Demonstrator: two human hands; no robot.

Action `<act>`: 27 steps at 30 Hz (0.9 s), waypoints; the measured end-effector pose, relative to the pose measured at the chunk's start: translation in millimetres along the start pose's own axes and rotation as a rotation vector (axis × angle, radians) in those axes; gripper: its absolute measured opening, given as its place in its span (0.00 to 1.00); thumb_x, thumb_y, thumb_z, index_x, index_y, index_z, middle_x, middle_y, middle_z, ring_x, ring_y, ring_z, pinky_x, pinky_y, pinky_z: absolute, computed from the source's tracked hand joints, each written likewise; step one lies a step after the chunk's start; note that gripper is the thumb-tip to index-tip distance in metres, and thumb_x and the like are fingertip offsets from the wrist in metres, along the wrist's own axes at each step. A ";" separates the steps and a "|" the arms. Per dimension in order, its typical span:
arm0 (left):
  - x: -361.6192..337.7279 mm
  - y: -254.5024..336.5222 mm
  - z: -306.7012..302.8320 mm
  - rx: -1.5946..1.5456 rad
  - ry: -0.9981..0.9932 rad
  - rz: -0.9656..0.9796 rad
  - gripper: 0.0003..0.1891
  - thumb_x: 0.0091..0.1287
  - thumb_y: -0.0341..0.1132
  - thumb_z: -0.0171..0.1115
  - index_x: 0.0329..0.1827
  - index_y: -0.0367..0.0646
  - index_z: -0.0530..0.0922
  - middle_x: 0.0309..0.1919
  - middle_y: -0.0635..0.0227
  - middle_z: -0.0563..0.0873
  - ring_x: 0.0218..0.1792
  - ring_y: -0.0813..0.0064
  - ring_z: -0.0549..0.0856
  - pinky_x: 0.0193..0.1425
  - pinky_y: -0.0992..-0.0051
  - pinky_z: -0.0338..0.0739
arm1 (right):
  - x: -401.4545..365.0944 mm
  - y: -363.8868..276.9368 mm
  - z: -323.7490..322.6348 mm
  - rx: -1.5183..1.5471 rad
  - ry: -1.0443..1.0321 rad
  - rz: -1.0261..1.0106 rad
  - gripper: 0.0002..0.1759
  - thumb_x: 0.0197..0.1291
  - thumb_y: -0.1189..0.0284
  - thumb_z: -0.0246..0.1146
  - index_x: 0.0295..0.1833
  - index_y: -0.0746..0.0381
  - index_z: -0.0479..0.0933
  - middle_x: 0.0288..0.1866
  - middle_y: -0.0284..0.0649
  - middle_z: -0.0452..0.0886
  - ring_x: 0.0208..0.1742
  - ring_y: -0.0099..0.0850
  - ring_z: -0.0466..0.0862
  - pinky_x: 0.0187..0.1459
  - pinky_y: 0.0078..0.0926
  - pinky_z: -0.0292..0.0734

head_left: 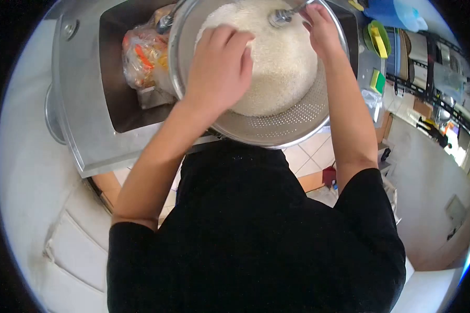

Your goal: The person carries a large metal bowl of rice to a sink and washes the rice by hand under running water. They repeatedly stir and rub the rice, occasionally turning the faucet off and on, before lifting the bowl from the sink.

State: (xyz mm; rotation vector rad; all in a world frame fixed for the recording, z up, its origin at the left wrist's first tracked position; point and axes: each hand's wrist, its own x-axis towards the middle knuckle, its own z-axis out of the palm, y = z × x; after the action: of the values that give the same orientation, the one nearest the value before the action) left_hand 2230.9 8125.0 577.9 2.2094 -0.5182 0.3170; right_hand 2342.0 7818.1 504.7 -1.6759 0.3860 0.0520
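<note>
A wide steel colander (303, 116) with a perforated wall sits at the top of the head view, heaped with white rice (277, 78). My left hand (219, 68) hovers over the rice on the left side, fingers bent and slightly apart, its fingertips partly hidden from me. Above the right part of the heap, my right hand (321, 28) has its thumb and fingers closed at the thin metal arm of a faucet (281, 18). The faucet's round head points down at the rice.
Beneath the colander is a steel sink (115, 104), with a clear plastic bag of orange and yellow items (143, 57) on its left. At right lie a green bowl (369, 39), a yellow-green sponge (377, 81) and a blue container (394, 13). Racks (428, 73) stand beyond.
</note>
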 end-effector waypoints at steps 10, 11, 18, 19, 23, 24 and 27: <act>132.7 -14.8 108.9 -0.227 -0.395 -0.249 0.25 0.67 0.49 0.68 0.52 0.33 0.82 0.46 0.42 0.87 0.50 0.48 0.87 0.57 0.57 0.80 | -16.6 -72.0 12.5 0.357 -0.242 -0.020 0.03 0.77 0.67 0.58 0.49 0.53 0.72 0.47 0.32 0.79 0.53 0.28 0.79 0.62 0.32 0.71; 137.2 -12.6 106.2 -0.174 -0.490 -0.266 0.22 0.67 0.47 0.68 0.45 0.32 0.84 0.40 0.45 0.89 0.45 0.51 0.89 0.52 0.58 0.81 | -13.5 -61.6 1.2 0.383 -0.319 -0.050 0.07 0.77 0.66 0.58 0.54 0.55 0.72 0.53 0.33 0.81 0.58 0.29 0.80 0.64 0.33 0.70; 156.3 -10.3 107.5 -0.404 -0.772 -0.621 0.12 0.66 0.40 0.67 0.37 0.39 0.82 0.29 0.66 0.85 0.32 0.74 0.85 0.40 0.71 0.80 | -23.6 -3.2 -21.2 -0.399 0.032 -0.095 0.18 0.75 0.65 0.58 0.62 0.64 0.74 0.64 0.45 0.81 0.66 0.39 0.80 0.65 0.38 0.73; 159.1 -18.9 111.3 -0.394 -0.794 -0.619 0.12 0.66 0.40 0.67 0.37 0.39 0.82 0.29 0.66 0.85 0.32 0.74 0.85 0.40 0.71 0.80 | -26.9 9.0 -20.4 -0.501 0.101 -0.148 0.22 0.71 0.65 0.60 0.64 0.66 0.74 0.63 0.51 0.81 0.65 0.47 0.81 0.65 0.43 0.75; 168.8 -45.4 113.9 -0.427 -1.010 -0.342 0.12 0.65 0.39 0.69 0.38 0.39 0.81 0.29 0.70 0.83 0.32 0.78 0.83 0.38 0.75 0.79 | -36.7 14.8 28.1 -0.931 0.099 -0.200 0.23 0.67 0.61 0.62 0.61 0.65 0.77 0.59 0.55 0.82 0.61 0.53 0.82 0.62 0.51 0.76; 169.0 -43.4 109.0 -0.410 -0.998 -0.303 0.12 0.65 0.40 0.69 0.38 0.38 0.81 0.29 0.70 0.83 0.32 0.78 0.83 0.38 0.76 0.79 | -45.4 19.8 41.6 -0.952 0.158 -0.323 0.22 0.66 0.60 0.62 0.58 0.64 0.78 0.58 0.56 0.82 0.60 0.53 0.82 0.61 0.54 0.76; 167.9 -29.0 101.9 -0.255 -0.889 -0.208 0.16 0.63 0.42 0.73 0.37 0.36 0.81 0.27 0.65 0.84 0.30 0.72 0.83 0.38 0.69 0.78 | -50.4 10.3 47.4 -1.132 -0.183 -0.180 0.21 0.67 0.57 0.61 0.55 0.63 0.80 0.59 0.55 0.81 0.61 0.52 0.81 0.60 0.57 0.75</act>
State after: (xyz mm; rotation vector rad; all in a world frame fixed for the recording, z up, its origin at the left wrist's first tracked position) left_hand 2398.0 8019.2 560.1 2.0385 -0.7269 -0.8364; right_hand 2300.6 7874.3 500.6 -2.7847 0.0308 0.3368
